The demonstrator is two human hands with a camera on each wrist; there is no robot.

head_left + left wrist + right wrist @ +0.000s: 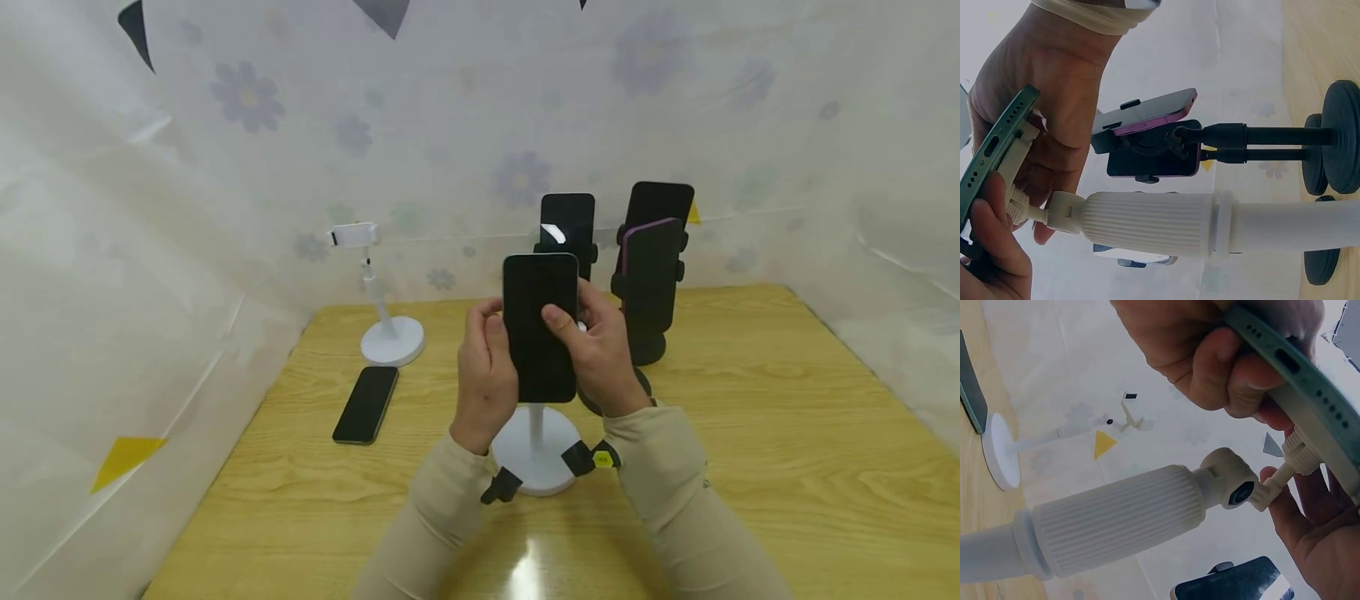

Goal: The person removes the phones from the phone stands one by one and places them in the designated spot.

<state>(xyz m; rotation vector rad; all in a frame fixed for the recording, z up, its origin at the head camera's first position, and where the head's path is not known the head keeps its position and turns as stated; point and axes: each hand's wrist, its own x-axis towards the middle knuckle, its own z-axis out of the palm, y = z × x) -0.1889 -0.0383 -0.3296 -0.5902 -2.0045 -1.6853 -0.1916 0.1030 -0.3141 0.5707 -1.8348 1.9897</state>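
Note:
A smartphone (528, 350) stands upright, screen toward me, with its green edge (1297, 375) and ports showing in the right wrist view. Behind its back lies the white clamp (1017, 153) of a phone stand (1147, 222). My left hand (486, 375) grips the phone's left side, its fingers curled behind in the right wrist view. From the other side my right hand (603, 358) holds the phone, thumb pressed on the screen and fingers behind. Whether the clamp's arms close round the phone is hidden. The stand's round white base (517, 454) rests on the table.
To the left, a white stand (392, 340) holds an unfilled clamp, and another smartphone (366, 406) lies flat in front of it. Several phones on black stands (648, 348) stand behind and right, one with a purple edge (651, 275). A flowered sheet (450, 125) hangs behind the table.

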